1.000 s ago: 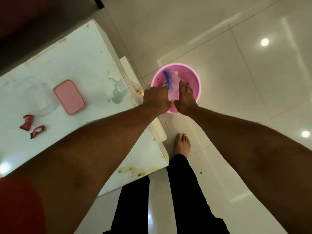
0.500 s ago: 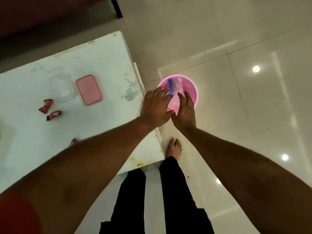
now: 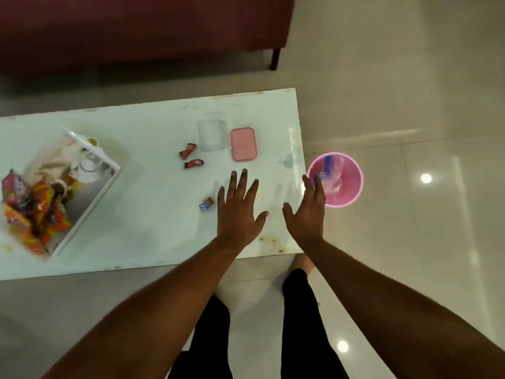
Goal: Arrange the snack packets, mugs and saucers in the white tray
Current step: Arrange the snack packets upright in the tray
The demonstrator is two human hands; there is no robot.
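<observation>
The white tray (image 3: 108,187) sits at the table's left end, holding orange and red snack packets (image 3: 35,214) and white mugs (image 3: 88,164). Above the table's right part my left hand (image 3: 239,212) is open, fingers spread, holding nothing. My right hand (image 3: 307,212) is open too, near the table's right edge. Just left of my left hand lies a small torn wrapper scrap (image 3: 207,205). Two red wrapper scraps (image 3: 188,151) (image 3: 194,163) lie further back on the white table (image 3: 153,214).
A clear plastic container (image 3: 212,135) and its pink lid (image 3: 243,144) stand at the back right of the table. A pink bin (image 3: 341,184) with wrappers inside stands on the tiled floor right of the table. A dark red sofa (image 3: 142,28) runs behind.
Both hands have pulled back from the pink bin and spread open over the table. The view has swung left, bringing the tray into sight.
</observation>
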